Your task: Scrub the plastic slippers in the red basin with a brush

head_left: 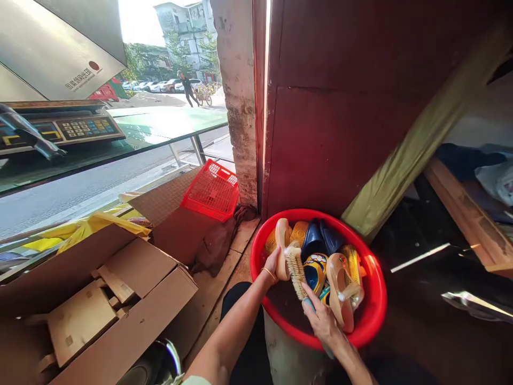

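Over a red basin (380, 299), my left hand (273, 264) grips a beige shoe (282, 235) held upright. My right hand (320, 318) is wrapped round the handle of a scrubbing brush (295, 270), whose pale bristles lie against or right beside the shoe. Inside the basin are dark blue shoes (320, 235), a yellow and blue slipper (315, 270), another beige shoe (340, 289) and several yellow-orange soles. The shoe's lower end is partly hidden by my left hand.
A red plastic crate (212, 190) stands beyond the basin to the left. Cardboard boxes (160, 294) with wooden pieces fill the lower left. A scale (84, 128) rests on a glass counter (168, 125). A dark red panel (320, 133) rises behind the basin. Outside, a person (187, 88) pulls a cart.
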`<state>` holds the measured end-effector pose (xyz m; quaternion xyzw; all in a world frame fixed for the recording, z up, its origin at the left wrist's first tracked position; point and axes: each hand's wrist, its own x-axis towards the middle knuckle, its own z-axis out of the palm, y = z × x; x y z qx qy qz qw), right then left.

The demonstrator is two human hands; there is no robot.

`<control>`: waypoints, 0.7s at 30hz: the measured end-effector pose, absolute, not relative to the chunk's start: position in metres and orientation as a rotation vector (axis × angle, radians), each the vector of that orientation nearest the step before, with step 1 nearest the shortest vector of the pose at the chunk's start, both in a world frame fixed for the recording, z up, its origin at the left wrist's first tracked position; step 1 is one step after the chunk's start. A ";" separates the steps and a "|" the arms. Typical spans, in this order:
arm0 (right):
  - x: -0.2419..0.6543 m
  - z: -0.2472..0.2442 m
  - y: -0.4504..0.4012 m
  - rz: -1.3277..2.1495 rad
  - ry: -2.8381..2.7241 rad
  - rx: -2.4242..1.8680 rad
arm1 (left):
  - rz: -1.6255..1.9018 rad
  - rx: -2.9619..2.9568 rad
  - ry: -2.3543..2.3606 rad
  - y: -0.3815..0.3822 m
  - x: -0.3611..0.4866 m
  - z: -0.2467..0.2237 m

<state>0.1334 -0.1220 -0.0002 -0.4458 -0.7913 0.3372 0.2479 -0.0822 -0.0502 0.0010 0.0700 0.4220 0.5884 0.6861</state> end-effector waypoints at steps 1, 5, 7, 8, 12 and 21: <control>0.135 0.002 -0.131 1.024 -2.207 -1.195 | 1.293 0.144 0.915 -0.049 -0.084 0.001; 0.134 0.036 -0.144 1.326 -2.247 -1.239 | 1.301 0.050 0.754 -0.047 -0.089 0.002; 0.131 0.055 -0.137 1.519 -2.180 -1.299 | 1.337 0.027 0.706 -0.047 -0.089 0.005; 0.130 0.062 -0.134 1.631 -2.122 -1.311 | 1.350 0.025 0.694 -0.048 -0.089 0.006; 0.136 0.071 -0.129 1.870 -1.881 -1.232 | 1.372 0.067 0.722 -0.051 -0.091 0.010; 0.089 0.074 -0.071 1.322 -1.989 -1.550 | 1.124 0.254 0.682 -0.060 -0.070 0.015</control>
